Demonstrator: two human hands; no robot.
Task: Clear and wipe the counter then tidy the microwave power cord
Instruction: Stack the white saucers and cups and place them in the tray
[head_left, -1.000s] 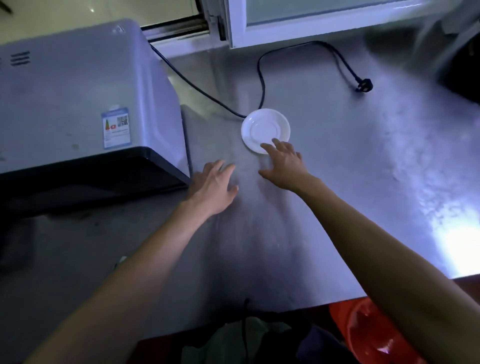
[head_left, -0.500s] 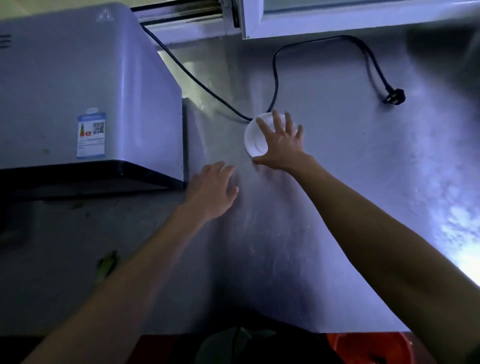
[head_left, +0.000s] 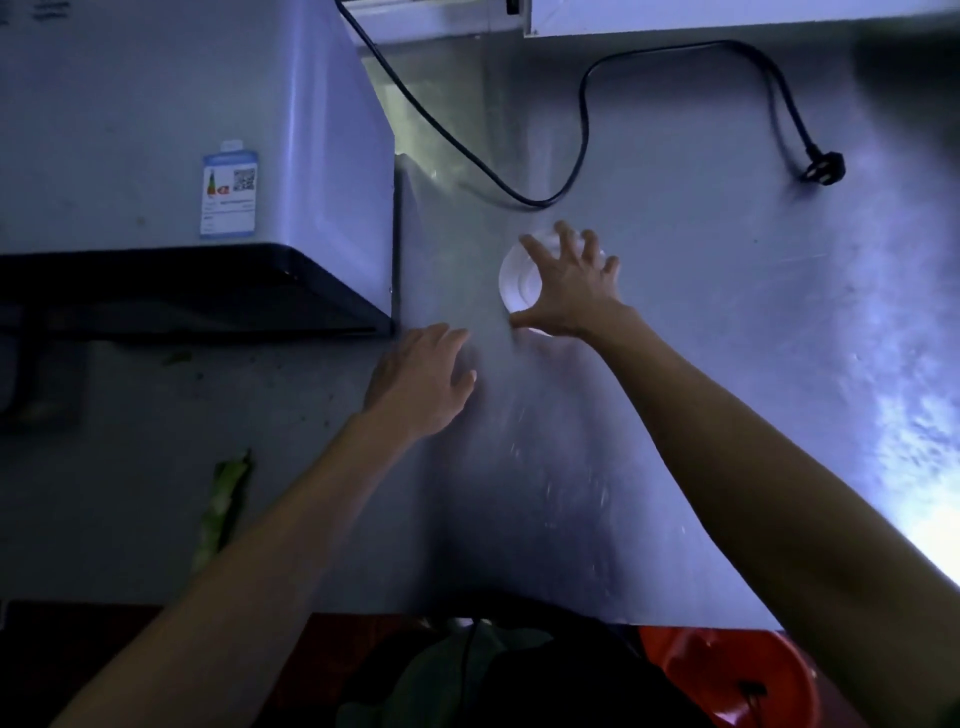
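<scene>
The small white saucer (head_left: 514, 283) lies flat on the steel surface (head_left: 727, 322), a little right of the microwave (head_left: 192, 156) and just in front of the low bend of the power cord (head_left: 582, 130). The right hand (head_left: 569, 288) covers most of it: fingers spread over the far rim, thumb hooked at the near edge, so it looks to be gripping the saucer for a lift, though the dish is not yet off the metal as far as can be seen. The left hand (head_left: 421, 379) rests beside the microwave's front corner, fingers relaxed and loosely spread, holding nothing.

The task looks to be at its very start. The saucer is the first thing to clear. A green vegetable scrap (head_left: 223, 499) lies near the front left edge, with smaller bits close under the microwave door. Nothing shows that wiping has begun, and no cloth is in view. The cord sprawls loose across the back, running from behind the microwave in a wide loop to its plug (head_left: 823, 167), which lies unplugged at the far right. An orange bucket (head_left: 727, 675) sits below the front edge.

Against a second ago, the right hand has gone from fingertips just touching the saucer's near rim to lying fully over it with the thumb tucked under the edge. The saucer sits slightly further forward of the cord's bend than it did. The left hand has barely shifted. The camera has leaned in over the scene.
</scene>
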